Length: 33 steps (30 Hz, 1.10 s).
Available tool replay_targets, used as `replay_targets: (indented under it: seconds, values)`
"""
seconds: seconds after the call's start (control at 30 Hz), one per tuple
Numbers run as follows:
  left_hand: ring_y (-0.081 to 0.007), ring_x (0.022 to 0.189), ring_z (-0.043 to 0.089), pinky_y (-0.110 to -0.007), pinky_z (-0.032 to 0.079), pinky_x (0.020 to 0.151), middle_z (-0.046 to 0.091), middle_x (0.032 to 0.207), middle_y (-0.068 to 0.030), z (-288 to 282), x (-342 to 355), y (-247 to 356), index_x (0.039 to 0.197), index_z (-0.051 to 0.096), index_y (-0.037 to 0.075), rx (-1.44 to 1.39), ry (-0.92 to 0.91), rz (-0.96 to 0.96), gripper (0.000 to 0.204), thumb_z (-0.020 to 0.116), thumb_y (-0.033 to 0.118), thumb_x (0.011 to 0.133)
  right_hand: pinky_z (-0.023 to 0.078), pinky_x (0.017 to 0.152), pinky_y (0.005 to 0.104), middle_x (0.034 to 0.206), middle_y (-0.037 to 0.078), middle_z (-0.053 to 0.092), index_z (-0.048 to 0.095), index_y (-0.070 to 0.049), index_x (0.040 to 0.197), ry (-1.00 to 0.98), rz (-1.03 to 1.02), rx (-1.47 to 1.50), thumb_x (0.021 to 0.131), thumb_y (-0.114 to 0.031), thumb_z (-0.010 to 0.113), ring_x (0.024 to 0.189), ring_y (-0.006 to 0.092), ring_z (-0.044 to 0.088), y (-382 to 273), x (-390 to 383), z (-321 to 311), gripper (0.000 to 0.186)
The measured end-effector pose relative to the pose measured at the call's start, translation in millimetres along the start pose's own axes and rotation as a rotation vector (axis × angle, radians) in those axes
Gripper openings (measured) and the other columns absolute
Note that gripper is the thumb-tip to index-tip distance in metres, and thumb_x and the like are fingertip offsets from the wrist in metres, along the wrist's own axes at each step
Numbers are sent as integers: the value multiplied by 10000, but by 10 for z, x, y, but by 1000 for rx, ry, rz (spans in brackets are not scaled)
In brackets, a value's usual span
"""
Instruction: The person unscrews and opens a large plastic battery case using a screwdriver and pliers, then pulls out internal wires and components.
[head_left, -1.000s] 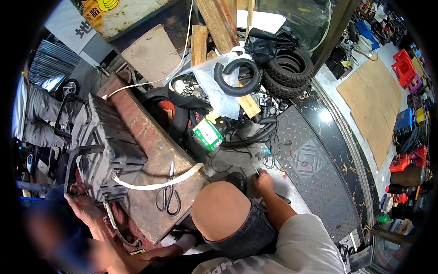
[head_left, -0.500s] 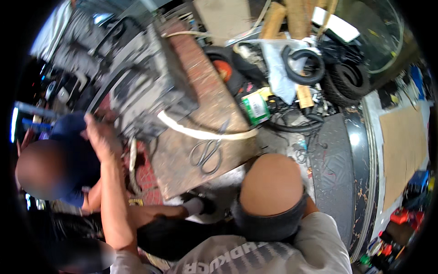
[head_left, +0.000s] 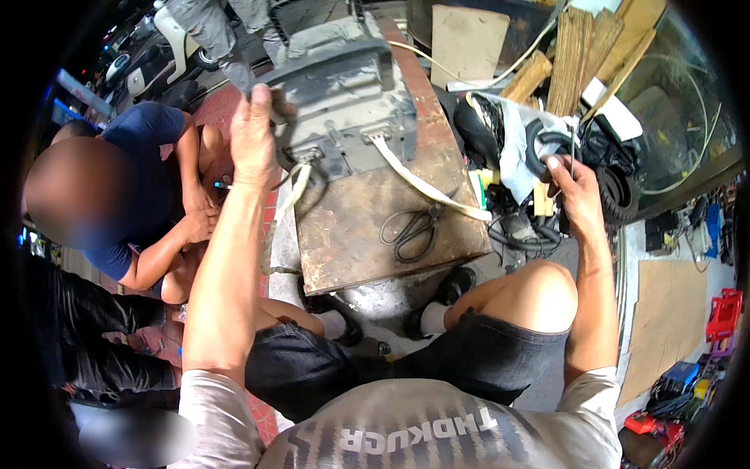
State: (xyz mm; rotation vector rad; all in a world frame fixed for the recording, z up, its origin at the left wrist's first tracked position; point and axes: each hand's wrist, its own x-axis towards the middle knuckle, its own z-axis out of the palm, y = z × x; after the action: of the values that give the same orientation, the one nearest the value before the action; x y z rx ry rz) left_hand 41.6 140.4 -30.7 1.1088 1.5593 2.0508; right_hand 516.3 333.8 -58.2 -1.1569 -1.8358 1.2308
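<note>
My left hand (head_left: 254,137) grips the black handle (head_left: 328,55) of a dusty, dark grey plastic case (head_left: 351,105), which rests on a rusty, worn board-topped box (head_left: 359,227). Two pale sleeved cables (head_left: 406,180) come from the case's near side, one draping over the box's right edge. Black-handled scissors (head_left: 410,234) lie on the box below them. At the right, my right hand (head_left: 576,187) is closed on a thin metal rod (head_left: 572,144), held upright in front of a black coiled hose (head_left: 539,137) and a pale plastic bag (head_left: 512,156). What the rod ends in is unclear.
A person in dark blue (head_left: 148,164) crouches at my left; other legs (head_left: 203,31) stand behind and below. Wood planks (head_left: 570,62), tyres (head_left: 613,195), a cardboard sheet (head_left: 664,320) and piles of tools crowd the right. My shoes (head_left: 449,285) are by the box.
My view has swung left. My right hand has risen from near the floor beside my knee to the back right with the rod. My left hand has moved up along with the case's handle.
</note>
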Motion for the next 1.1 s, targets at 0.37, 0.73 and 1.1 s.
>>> replay_targets:
  seconds: [0.37, 0.73, 1.1]
  values:
    - [-140, 1091, 620, -318, 487, 996, 745, 1143, -47, -115, -102, -59, 1246, 721, -10, 190, -22, 140, 616, 509, 559, 1143, 584, 877, 443, 1003, 238, 789, 733, 57, 1233, -262, -223, -350, 847, -597, 865, 917, 356, 768, -1330, 245, 1558, 771]
    - [-110, 932, 585, -285, 484, 864, 682, 973, -2, -10, -63, -151, 1153, 705, -1, 9, 69, 76, 553, 579, 536, 1127, 565, 967, 385, 1108, 163, 815, 771, -5, 1263, -351, -60, 31, 901, -525, 877, 1007, 237, 753, -546, 578, 2031, 642]
    - [-101, 828, 534, -277, 432, 789, 617, 864, 7, 448, -100, 301, 957, 636, 84, 29, 38, 20, 464, 600, 514, 1125, 566, 845, 461, 911, 248, 779, 768, 51, 1111, -188, -166, -191, 955, -599, 775, 883, 337, 767, -1008, 339, 1527, 668]
